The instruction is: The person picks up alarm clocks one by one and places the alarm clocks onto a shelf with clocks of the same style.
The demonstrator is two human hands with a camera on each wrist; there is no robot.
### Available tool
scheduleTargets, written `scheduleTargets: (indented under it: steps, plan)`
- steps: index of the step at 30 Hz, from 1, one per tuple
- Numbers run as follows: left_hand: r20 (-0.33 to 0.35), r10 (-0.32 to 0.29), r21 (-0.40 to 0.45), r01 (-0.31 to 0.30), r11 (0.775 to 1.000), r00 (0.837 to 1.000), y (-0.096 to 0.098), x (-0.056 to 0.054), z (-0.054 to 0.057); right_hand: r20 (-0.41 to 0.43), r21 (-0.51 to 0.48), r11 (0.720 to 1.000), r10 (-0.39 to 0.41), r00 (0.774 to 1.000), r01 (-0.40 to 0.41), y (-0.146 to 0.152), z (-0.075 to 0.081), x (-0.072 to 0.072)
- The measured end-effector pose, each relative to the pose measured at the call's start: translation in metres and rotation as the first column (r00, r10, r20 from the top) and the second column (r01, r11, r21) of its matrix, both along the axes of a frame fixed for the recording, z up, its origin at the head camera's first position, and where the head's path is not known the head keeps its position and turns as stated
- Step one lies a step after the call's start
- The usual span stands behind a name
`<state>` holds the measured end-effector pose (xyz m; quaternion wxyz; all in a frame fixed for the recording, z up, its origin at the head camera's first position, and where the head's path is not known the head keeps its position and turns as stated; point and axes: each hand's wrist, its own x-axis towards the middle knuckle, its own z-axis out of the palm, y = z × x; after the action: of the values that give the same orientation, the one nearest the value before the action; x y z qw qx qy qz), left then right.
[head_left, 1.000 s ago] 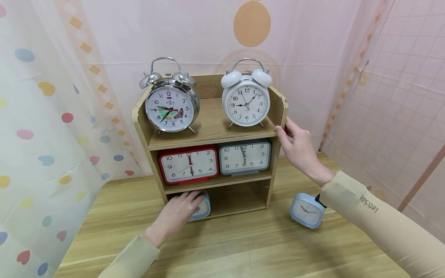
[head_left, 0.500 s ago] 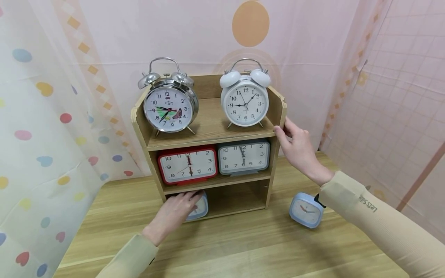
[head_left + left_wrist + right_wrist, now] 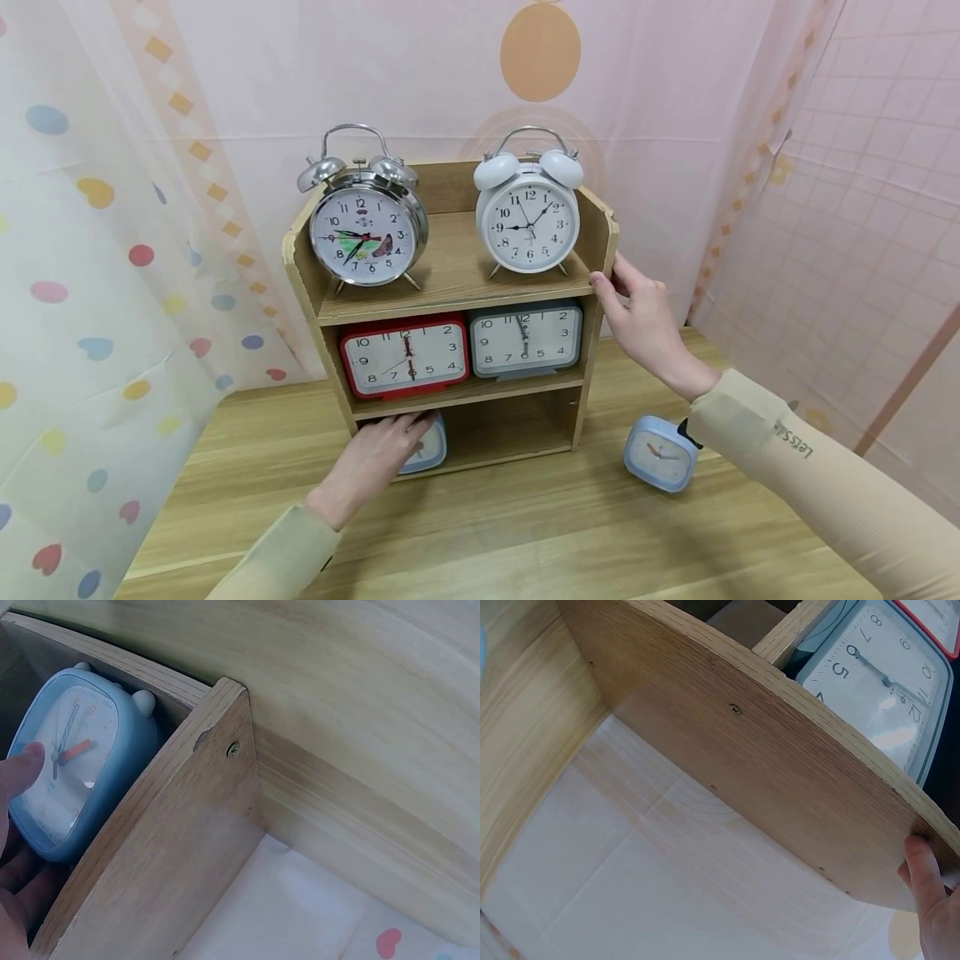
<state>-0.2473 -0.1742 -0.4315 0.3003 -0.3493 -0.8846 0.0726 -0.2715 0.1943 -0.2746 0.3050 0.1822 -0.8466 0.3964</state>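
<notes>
In the bottom left compartment of a wooden shelf (image 3: pixel 465 304), my left hand (image 3: pixel 367 462) holds a small light-blue alarm clock (image 3: pixel 431 446). The left wrist view shows the thumb on the face of this blue clock (image 3: pixel 82 757) and fingers by its side, close to the shelf's side panel (image 3: pixel 172 817). My right hand (image 3: pixel 645 321) grips the right side panel near the top board, thumb in front and fingers partly hidden behind. A second light-blue clock (image 3: pixel 660 454) stands on the table by the right forearm.
The top board bears a silver twin-bell clock (image 3: pixel 365 233) and a white twin-bell clock (image 3: pixel 529 221). A red clock (image 3: pixel 405 358) and a grey-blue clock (image 3: pixel 525 340) fill the middle level. Patterned curtains (image 3: pixel 450 75) hang behind the wooden table (image 3: pixel 480 533).
My left hand and the blue clock in it have shifted slightly left in the bottom compartment. The right hand keeps its grip on the side panel.
</notes>
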Motion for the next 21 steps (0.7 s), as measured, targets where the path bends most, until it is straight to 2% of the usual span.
scheduleTargets:
  steps: [14, 21]
  plan:
    - [-0.004, -0.002, 0.002, 0.002, 1.000, 1.000, -0.0010, 0.0004, 0.0004, 0.003, -0.007, 1.000, 0.005, 1.000, -0.005, 0.0002, 0.0000, -0.0005]
    - [-0.039, -0.049, 0.014, 0.049, 0.999, 0.998, -0.0013, 0.0010, -0.0022, -0.002, -0.004, 1.000, 0.004, 1.000, -0.004, 0.0006, -0.0002, -0.0001]
